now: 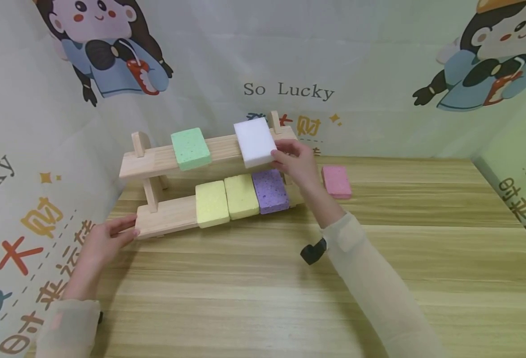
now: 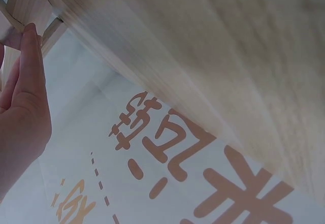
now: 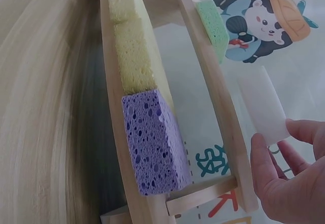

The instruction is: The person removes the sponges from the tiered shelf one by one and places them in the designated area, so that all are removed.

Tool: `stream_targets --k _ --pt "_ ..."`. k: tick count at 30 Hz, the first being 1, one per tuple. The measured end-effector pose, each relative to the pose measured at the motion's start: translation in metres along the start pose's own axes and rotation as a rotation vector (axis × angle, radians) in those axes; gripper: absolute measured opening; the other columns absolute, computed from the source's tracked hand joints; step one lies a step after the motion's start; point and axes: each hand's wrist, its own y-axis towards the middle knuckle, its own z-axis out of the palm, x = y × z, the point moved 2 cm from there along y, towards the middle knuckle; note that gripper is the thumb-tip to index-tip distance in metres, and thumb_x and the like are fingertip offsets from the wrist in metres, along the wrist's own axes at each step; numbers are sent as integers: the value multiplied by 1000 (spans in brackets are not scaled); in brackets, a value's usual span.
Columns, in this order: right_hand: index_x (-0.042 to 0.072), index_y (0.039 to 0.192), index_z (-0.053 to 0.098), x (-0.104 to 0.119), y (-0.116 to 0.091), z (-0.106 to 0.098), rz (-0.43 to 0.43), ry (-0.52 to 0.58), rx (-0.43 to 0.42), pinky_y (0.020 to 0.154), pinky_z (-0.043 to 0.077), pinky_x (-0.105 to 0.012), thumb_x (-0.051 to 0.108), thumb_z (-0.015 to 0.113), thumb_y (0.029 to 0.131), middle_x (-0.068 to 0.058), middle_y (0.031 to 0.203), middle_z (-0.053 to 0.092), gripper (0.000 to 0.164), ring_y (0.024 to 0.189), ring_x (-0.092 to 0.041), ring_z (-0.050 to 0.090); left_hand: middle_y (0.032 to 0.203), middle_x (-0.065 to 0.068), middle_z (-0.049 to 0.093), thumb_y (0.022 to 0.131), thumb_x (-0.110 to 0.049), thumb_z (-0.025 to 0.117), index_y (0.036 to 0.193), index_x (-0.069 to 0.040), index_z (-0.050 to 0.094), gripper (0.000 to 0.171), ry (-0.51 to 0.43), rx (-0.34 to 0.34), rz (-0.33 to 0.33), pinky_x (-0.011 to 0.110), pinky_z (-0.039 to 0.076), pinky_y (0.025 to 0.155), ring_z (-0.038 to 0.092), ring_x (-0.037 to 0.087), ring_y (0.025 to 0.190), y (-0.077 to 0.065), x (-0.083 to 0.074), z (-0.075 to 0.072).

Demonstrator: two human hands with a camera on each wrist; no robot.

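My right hand [image 1: 298, 161] pinches a white sponge [image 1: 255, 142] at its right edge, over the right part of the upper board; the right wrist view shows thumb and fingers on the sponge's end. A two-tier wooden shelf [image 1: 168, 216] stands at an angle before the backdrop. At its lower left end my left hand [image 1: 106, 241] holds the board's end between thumb and fingers. On the upper board leans a green sponge [image 1: 191, 148]. The lower board bears a yellow sponge [image 1: 212, 204], another yellow sponge [image 1: 242, 196] and a purple sponge [image 3: 152, 142], side by side.
A pink sponge [image 1: 336, 181] lies on the wood-grain table [image 1: 245, 288] to the right of the shelf. Behind stands a printed cloth backdrop [image 1: 209, 59] with cartoon figures and lettering. Short wooden pegs [image 1: 140, 144] rise from the upper board near its ends.
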Motion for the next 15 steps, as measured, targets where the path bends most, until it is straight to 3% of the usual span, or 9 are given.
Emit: stream_targets --k 6,15 --pt "2 130 60 -3 -1 -9 7 10 -15 92 57 -30 6 67 94 -15 131 61 36 109 -24 66 140 25 54 102 -27 58 142 5 49 52 11 1 20 16 43 77 57 45 124 1 1 0" --pt "2 131 59 -3 -2 -20 7 18 -33 89 57 -24 5 66 94 -15 132 59 37 109 -23 66 141 25 53 102 -27 58 142 4 49 52 10 4 6 23 45 81 56 45 126 2 2 0"
